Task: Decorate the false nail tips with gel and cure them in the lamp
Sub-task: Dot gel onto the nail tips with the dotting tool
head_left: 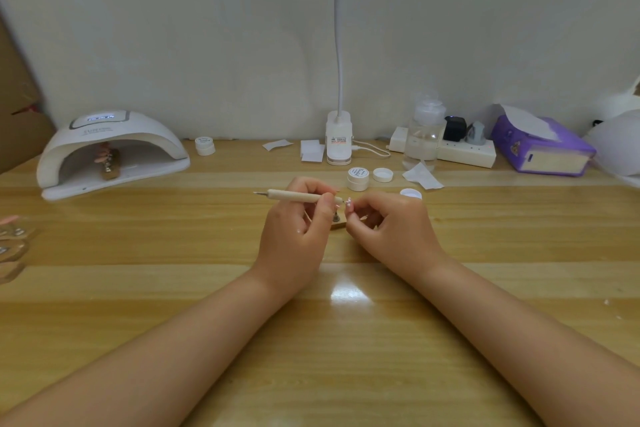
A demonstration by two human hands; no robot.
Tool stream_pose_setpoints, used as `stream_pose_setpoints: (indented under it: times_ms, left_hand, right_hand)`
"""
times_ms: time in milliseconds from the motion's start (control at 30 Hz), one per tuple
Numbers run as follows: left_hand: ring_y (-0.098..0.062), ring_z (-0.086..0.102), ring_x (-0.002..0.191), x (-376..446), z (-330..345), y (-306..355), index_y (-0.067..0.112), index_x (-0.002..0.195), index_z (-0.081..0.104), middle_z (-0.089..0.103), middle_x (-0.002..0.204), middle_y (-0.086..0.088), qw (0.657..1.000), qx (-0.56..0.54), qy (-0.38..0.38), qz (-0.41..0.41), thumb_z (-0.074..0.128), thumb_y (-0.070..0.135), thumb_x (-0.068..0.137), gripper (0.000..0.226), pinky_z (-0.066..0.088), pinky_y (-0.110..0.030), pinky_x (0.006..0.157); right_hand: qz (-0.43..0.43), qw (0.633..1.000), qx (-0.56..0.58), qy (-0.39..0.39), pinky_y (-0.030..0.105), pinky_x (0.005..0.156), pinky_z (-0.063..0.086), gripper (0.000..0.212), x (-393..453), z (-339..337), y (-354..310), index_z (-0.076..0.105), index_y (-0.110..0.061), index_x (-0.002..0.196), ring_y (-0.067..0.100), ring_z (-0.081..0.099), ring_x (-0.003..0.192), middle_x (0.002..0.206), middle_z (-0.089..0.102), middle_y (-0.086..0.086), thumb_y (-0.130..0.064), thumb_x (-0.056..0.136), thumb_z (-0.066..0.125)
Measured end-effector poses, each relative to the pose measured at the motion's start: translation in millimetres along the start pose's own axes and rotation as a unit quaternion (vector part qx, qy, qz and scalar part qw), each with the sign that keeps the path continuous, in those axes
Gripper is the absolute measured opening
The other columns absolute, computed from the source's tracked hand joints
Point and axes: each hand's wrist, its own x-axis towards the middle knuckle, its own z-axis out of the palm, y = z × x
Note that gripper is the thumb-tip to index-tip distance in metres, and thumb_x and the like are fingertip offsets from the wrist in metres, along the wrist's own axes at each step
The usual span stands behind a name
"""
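Note:
My left hand [294,229] grips a beige dotting pen [294,196] held level, its tip pointing right at a small false nail tip [348,205]. My right hand [391,229] pinches that nail tip between its fingertips, just above a small stand [336,220] on the wooden table [311,340]. The white curing lamp [110,152] sits at the back left with its display lit; a holder with pink nail tips [109,163] lies inside it. An open gel jar [358,178] stands behind my hands, with its lid [382,175] beside it.
Another jar [205,145] stands near the lamp. A desk light base [338,142], a clear pump bottle [424,135], a power strip [464,151], a purple tissue pack [540,146] and paper scraps [422,177] line the back. More nail holders [12,243] lie at the left edge.

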Motion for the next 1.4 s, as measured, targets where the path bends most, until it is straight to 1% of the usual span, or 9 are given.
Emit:
stream_pose_setpoints:
  times_ms: [133, 233, 300, 467, 600, 700, 1167, 1300, 1400]
  left_hand:
    - [-0.016, 0.058, 0.065, -0.1, -0.7, 1.5, 0.038, 0.082, 0.053, 0.063, 0.075, 0.012, 0.999, -0.024, 0.019, 0.021, 0.048, 0.036, 0.087, 0.008, 0.047, -0.028, 0.057]
    - [-0.012, 0.058, 0.065, -0.2, -1.1, 2.5, 0.038, 0.083, 0.052, 0.063, 0.076, 0.016, 0.998, -0.033, 0.027, 0.037, 0.047, 0.035, 0.087, 0.008, 0.045, -0.018, 0.055]
    - [-0.012, 0.058, 0.066, -0.2, -1.2, 2.8, 0.037, 0.083, 0.052, 0.063, 0.077, 0.016, 0.998, -0.035, 0.028, 0.041, 0.046, 0.034, 0.087, 0.007, 0.044, -0.015, 0.056]
    - [-0.012, 0.058, 0.067, -0.2, -1.0, 2.3, 0.035, 0.083, 0.051, 0.062, 0.076, 0.015, 0.998, -0.037, 0.021, 0.039, 0.046, 0.034, 0.086, 0.006, 0.047, -0.022, 0.058]
    - [-0.021, 0.057, 0.066, -0.9, -0.1, 0.6, 0.034, 0.082, 0.053, 0.060, 0.075, 0.002, 1.000, -0.014, -0.006, 0.024, 0.048, 0.030, 0.086, 0.007, 0.047, -0.036, 0.059]
    - [-0.022, 0.057, 0.065, -0.6, 0.0, -0.9, 0.033, 0.082, 0.053, 0.059, 0.074, -0.001, 1.000, 0.001, -0.013, 0.011, 0.049, 0.022, 0.088, 0.013, 0.046, -0.037, 0.058]
    - [-0.024, 0.058, 0.065, -0.6, -0.2, -1.1, 0.034, 0.083, 0.054, 0.059, 0.072, -0.004, 1.000, 0.020, -0.016, -0.003, 0.049, 0.026, 0.088, 0.010, 0.046, -0.046, 0.061]
    - [-0.024, 0.058, 0.065, -0.7, -0.6, -0.2, 0.034, 0.083, 0.054, 0.060, 0.073, -0.004, 1.000, 0.020, -0.016, -0.003, 0.049, 0.026, 0.088, 0.010, 0.046, -0.045, 0.060]
    - [-0.024, 0.058, 0.065, -1.0, -0.2, 0.2, 0.033, 0.082, 0.054, 0.060, 0.069, -0.006, 1.000, 0.018, -0.010, -0.005, 0.049, 0.026, 0.088, 0.010, 0.045, -0.045, 0.061]
  right_hand:
    - [0.000, 1.000, 0.002, 0.004, 0.024, 0.058, 0.048, 0.005, 0.1, 0.1, -0.2, 0.073, -0.011, 0.077, 0.004, 0.056, 0.055, 0.067, 0.067, -0.007, -0.014, 0.080, 0.069]
    - [-0.001, 1.000, 0.003, 0.006, 0.024, 0.058, 0.047, 0.007, 0.4, 0.8, 0.3, 0.072, -0.011, 0.076, 0.005, 0.055, 0.055, 0.066, 0.066, -0.008, -0.015, 0.080, 0.069]
    - [0.001, 1.000, 0.003, 0.007, 0.023, 0.057, 0.047, 0.007, 0.5, 0.9, 0.6, 0.072, -0.011, 0.075, 0.004, 0.054, 0.054, 0.065, 0.064, -0.009, -0.014, 0.080, 0.069]
    - [0.001, 1.000, 0.004, 0.011, 0.024, 0.057, 0.046, 0.008, 0.8, 1.3, 0.4, 0.071, -0.010, 0.074, 0.004, 0.052, 0.053, 0.065, 0.064, -0.008, -0.013, 0.081, 0.069]
    - [-0.004, 1.000, 0.000, 0.009, 0.024, 0.057, 0.047, 0.007, 1.1, 1.4, 0.5, 0.071, -0.009, 0.074, 0.004, 0.053, 0.054, 0.065, 0.066, -0.006, -0.012, 0.080, 0.069]
    - [0.000, 1.000, -0.002, 0.005, 0.022, 0.057, 0.045, 0.006, 1.3, 1.7, 1.3, 0.072, -0.009, 0.075, 0.004, 0.052, 0.054, 0.066, 0.066, -0.005, -0.012, 0.080, 0.069]
    - [-0.007, 1.000, -0.007, 0.007, 0.020, 0.056, 0.044, 0.006, 0.8, 0.8, 0.7, 0.071, -0.010, 0.075, 0.003, 0.051, 0.054, 0.066, 0.066, -0.006, -0.011, 0.080, 0.069]
    - [-0.007, 1.000, -0.007, 0.004, 0.019, 0.056, 0.044, 0.006, 1.0, 0.5, 0.4, 0.072, -0.010, 0.075, 0.002, 0.051, 0.054, 0.066, 0.065, -0.007, -0.012, 0.080, 0.069]
    - [-0.007, 1.000, -0.003, 0.007, 0.013, 0.056, 0.042, 0.004, 0.7, 0.7, 0.1, 0.072, -0.011, 0.076, -0.001, 0.050, 0.052, 0.066, 0.063, -0.011, -0.010, 0.079, 0.069]
